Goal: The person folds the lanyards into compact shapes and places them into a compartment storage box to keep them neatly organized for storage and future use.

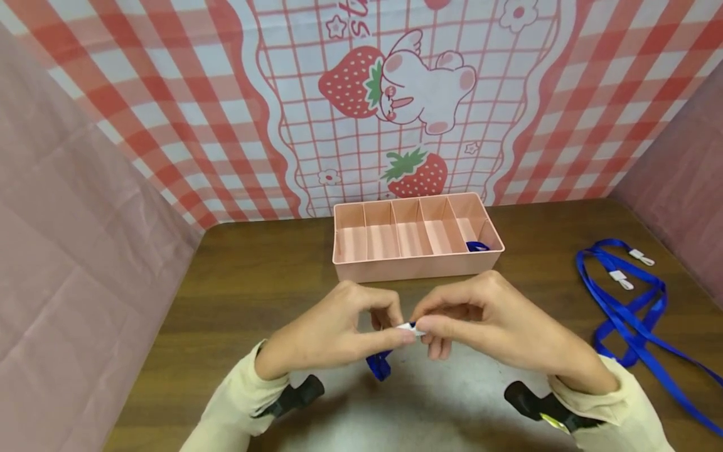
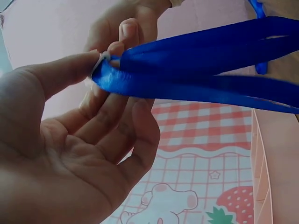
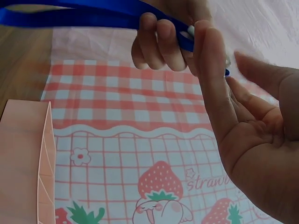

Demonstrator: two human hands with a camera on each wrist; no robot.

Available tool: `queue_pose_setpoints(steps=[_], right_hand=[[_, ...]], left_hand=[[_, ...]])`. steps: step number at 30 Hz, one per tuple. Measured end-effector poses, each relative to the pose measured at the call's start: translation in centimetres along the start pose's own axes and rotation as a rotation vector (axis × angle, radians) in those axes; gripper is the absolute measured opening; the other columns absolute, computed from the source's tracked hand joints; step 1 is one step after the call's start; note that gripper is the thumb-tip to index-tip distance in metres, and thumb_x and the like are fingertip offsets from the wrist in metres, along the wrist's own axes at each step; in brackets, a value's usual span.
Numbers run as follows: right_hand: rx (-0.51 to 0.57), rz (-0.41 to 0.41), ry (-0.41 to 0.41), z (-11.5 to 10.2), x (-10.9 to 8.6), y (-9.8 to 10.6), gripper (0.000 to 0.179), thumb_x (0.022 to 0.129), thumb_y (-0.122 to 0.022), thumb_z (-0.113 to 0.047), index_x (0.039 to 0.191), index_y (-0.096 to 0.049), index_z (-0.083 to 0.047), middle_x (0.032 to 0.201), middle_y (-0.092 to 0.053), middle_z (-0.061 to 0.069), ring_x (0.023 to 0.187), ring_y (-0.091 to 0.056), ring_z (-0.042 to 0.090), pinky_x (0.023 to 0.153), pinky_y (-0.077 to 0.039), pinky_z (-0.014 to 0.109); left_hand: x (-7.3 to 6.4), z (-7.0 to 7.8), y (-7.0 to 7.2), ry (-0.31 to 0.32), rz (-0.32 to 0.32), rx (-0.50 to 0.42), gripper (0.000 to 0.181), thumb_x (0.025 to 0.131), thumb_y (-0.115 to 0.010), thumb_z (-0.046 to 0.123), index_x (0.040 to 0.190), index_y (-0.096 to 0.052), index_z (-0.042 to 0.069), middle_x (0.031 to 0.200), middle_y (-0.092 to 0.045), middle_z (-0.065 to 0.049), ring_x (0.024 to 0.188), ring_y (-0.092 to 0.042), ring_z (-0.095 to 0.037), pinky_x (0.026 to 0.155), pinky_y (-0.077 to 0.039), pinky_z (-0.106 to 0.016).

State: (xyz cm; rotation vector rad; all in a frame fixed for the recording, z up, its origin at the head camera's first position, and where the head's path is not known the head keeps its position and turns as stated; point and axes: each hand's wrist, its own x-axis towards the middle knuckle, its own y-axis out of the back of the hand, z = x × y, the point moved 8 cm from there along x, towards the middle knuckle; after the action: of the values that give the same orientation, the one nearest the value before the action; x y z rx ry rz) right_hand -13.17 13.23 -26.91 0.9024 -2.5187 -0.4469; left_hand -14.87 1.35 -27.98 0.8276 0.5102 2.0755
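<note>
My left grip (image 1: 341,329) and right grip (image 1: 488,320) pinch the white clip (image 1: 408,327) of a blue lanyard (image 2: 180,87) above the tabletop (image 1: 254,276), before the pink box (image 1: 418,269). I'd best steady it left-handed, keeping the ribbon untwisted. The cloth (image 3: 117,144) reads "straw", its ending hidden.

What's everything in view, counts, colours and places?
Box: one, pink, table's back
Boxed strap: count unclear, blue, rightmost compartment
Held strap: one, blue, between hands
Fitting: one, white, on it
Loose straps: count unclear, blue, table's right
Clips: two, white, on those
Table: one, brown, under box
Backdrop: one, red-white, behind box
Curtains: two, pink, both sides
Wrist devices: two, black, at cuffs
Sleeves: two, cream, forearms
Left hand: one, pinching fitting
Right hand: one, at fitting
</note>
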Motion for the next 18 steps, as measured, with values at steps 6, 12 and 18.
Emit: queue_pose_setpoints(steps=[6,12,18], right_hand=[[-0.067,0.042,0.038,-0.49,-0.05,0.15,0.022,0.091,-0.069,0.0,0.101,-0.071,-0.019,0.078,-0.07,-0.011,0.061,-0.068,0.008,0.053,-0.055,0.027],[-0.135,0.047,0.081,-0.9,-0.24,0.67,0.026,0.093,-0.066,0.004,0.105,-0.07,-0.019,0.08,-0.069,-0.013,0.063,-0.067,0.006,0.054,-0.055,0.024],[-0.205,0.076,0.096,-0.91,-0.21,0.82,0.026,0.093,-0.065,0.002,0.107,-0.069,-0.02,0.078,-0.067,-0.015,0.064,-0.064,0.004,0.057,-0.054,0.023]], left_hand=[[0.04,-0.05,0.04,0.014,0.038,-0.026,0.019,0.092,-0.073,0.016,0.085,-0.055,0.014,0.074,-0.062,0.01,0.071,-0.06,0.003,0.067,-0.054,-0.021],[-0.11,-0.52,-0.15,0.081,-0.007,-0.124,0.018,0.095,-0.068,0.015,0.11,-0.059,0.009,0.073,-0.068,0.008,0.069,-0.063,-0.001,0.068,-0.052,-0.022],[-0.09,-0.1,0.06,0.027,0.033,-0.023,0.011,0.098,-0.064,0.015,0.089,-0.07,0.012,0.066,-0.062,0.012,0.06,-0.055,0.003,0.056,-0.046,-0.019]])
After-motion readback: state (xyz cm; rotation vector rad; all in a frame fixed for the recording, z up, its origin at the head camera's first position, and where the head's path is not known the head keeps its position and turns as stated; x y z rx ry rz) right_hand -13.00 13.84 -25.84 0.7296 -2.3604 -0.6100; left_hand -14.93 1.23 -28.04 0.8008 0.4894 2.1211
